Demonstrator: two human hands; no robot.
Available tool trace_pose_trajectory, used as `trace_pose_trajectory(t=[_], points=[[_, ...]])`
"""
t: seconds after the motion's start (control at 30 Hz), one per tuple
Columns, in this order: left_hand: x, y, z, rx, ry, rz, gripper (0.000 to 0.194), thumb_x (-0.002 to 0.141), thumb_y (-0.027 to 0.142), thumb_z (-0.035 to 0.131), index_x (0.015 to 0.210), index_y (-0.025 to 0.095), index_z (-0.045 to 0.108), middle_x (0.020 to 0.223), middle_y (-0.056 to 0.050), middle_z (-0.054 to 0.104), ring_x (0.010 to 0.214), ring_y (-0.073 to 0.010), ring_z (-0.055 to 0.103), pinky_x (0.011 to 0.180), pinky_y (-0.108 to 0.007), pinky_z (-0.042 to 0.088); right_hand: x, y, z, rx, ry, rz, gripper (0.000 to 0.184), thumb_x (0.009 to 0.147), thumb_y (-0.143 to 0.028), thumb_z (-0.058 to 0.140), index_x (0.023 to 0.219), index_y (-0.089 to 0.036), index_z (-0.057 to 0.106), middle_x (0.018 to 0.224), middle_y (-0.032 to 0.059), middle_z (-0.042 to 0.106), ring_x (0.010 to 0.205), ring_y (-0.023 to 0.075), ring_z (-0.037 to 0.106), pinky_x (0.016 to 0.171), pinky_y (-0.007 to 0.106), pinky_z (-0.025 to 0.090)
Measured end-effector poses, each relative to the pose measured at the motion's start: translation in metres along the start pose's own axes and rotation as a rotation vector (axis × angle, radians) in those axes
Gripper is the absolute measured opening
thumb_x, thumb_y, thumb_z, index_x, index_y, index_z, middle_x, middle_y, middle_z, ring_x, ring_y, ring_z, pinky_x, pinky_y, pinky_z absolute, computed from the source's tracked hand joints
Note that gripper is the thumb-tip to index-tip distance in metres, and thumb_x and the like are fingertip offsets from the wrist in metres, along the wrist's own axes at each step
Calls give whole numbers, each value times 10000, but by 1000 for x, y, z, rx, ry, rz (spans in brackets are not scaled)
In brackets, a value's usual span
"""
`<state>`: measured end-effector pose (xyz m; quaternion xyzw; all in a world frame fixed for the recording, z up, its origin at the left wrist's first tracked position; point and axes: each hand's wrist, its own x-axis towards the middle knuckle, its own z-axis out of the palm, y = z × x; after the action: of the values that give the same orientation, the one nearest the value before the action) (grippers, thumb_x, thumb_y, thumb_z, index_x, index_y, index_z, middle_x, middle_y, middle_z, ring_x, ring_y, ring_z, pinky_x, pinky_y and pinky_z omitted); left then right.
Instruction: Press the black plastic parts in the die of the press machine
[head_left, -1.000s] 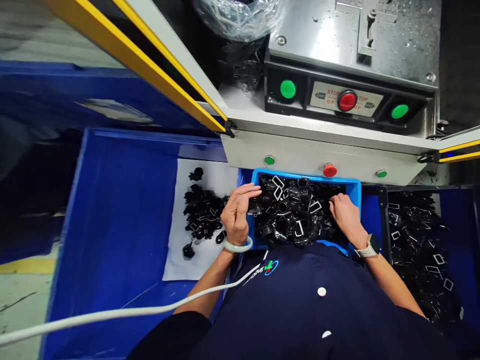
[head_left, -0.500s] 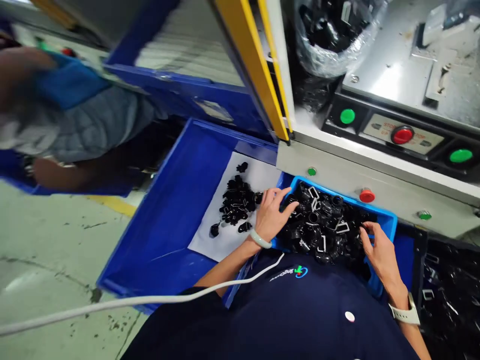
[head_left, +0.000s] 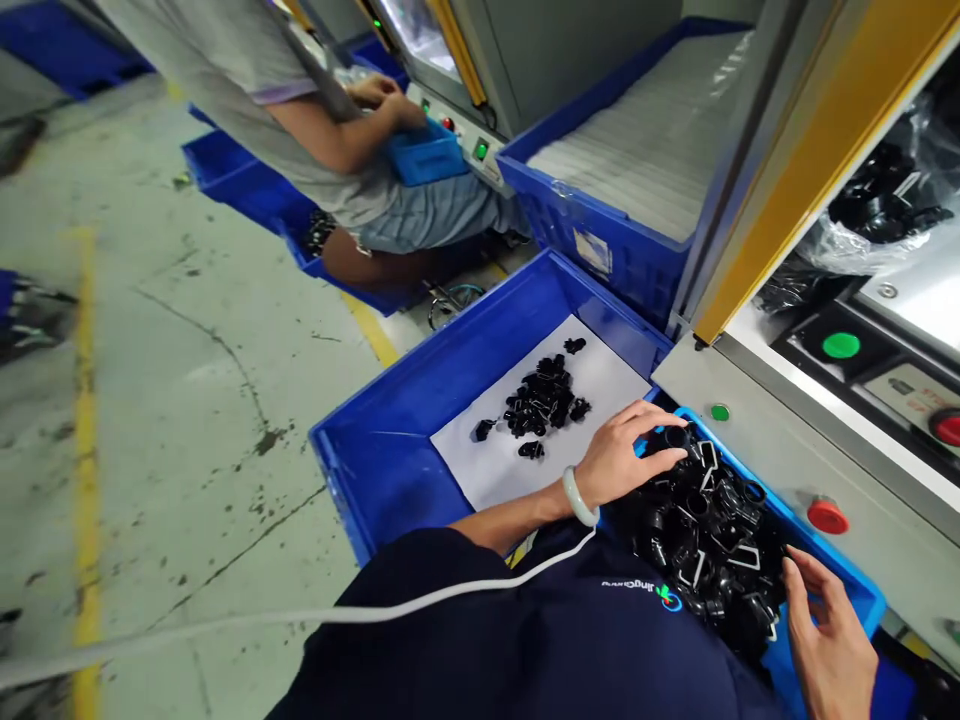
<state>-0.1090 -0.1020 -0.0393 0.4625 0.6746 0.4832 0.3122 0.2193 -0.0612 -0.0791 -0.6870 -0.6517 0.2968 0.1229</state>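
A light-blue bin in front of my body is heaped with glossy black plastic parts, some with white rectangular frames. Over the bin's left end is my left hand, thumb and forefinger apart around a round black part; I cannot tell whether they grip it. My right hand is at the other end, its thumb and fingertip close together at the edge of the heap. Anything between those tips is too small to name. To the left, a pile of small black parts lies on a white sheet.
The sheet lies in a large blue crate. A machine panel with a red button and a green button borders the bin. Another blue crate holds stacked white sheets. A co-worker sits beyond. A white cable crosses my front.
My view has swung left, bringing the co-worker and more floor into sight. Both hands appear further right in the picture, but stay at about the same places over the bin.
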Motion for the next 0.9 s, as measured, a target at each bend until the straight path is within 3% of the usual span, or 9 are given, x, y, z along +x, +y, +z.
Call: trace_pose_trajectory(t=[0.07, 0.17, 0.27, 0.4, 0.5, 0.63, 0.77, 0.9], points=[[4, 2, 3, -326, -73, -98, 288, 920, 254, 727, 1206, 226, 737, 1247, -66, 724, 1078, -190, 681, 970, -342, 572, 4, -4, -1, -24, -3, -22, 763, 803, -903, 509, 1205, -300, 746, 1179, 67, 782, 895, 294, 746, 806, 431, 567], [11, -5, 9, -870, -200, -352, 279, 894, 179, 666, 1171, 177, 707, 1299, -108, 709, 1108, -207, 689, 947, -381, 603, 9, -7, -2, -20, 25, -48, 816, 761, -928, 526, 1198, -275, 743, 1156, 88, 788, 930, 316, 742, 849, 457, 570], [18, -16, 13, -1181, -247, -555, 242, 830, 139, 724, 1071, 144, 702, 1121, -111, 739, 1035, -211, 716, 959, -426, 610, 12, -7, -4, -31, 42, -3, 805, 727, -941, 537, 1127, -276, 753, 1151, 85, 790, 929, 335, 746, 882, 495, 566], [25, -25, 15, -1274, -208, -614, 227, 810, 156, 842, 973, 136, 686, 856, -22, 707, 857, -148, 710, 1011, -431, 587, 14, -2, -3, -13, 46, 37, 782, 716, -918, 566, 1134, -285, 752, 1156, 82, 791, 973, 359, 744, 956, 543, 553], [28, -27, 18, -1283, -188, -611, 293, 772, 147, 903, 966, 140, 683, 914, -35, 732, 908, -160, 722, 1030, -434, 571, 16, 4, 0, 44, 15, 42, 805, 691, -894, 618, 1179, -264, 737, 1181, 100, 781, 1031, 376, 733, 1010, 565, 546], [27, -29, 26, -1311, -239, -643, 212, 849, 131, 846, 1037, 113, 748, 1059, -103, 752, 1012, -181, 728, 1105, -422, 521, 17, 7, 2, 86, 6, 82, 776, 691, -862, 648, 1177, -263, 738, 1198, 107, 774, 1091, 398, 721, 1061, 601, 523], [24, -33, 34, -1332, -267, -624, 230, 886, 164, 834, 1102, 126, 764, 1086, -90, 752, 997, -168, 740, 1167, -424, 476, 15, -1, -2, 24, 52, 72, 709, 729, -846, 618, 1130, -280, 766, 1200, 94, 770, 1063, 385, 717, 1062, 593, 522], [24, -35, 36, -1290, -366, -576, 429, 790, 287, 943, 1153, 146, 763, 1044, -72, 745, 951, -187, 761, 1044, -413, 559, 17, -2, -5, 36, 87, 52, 703, 744, -837, 610, 1088, -249, 781, 1194, 113, 756, 1130, 384, 695, 1018, 527, 554]])
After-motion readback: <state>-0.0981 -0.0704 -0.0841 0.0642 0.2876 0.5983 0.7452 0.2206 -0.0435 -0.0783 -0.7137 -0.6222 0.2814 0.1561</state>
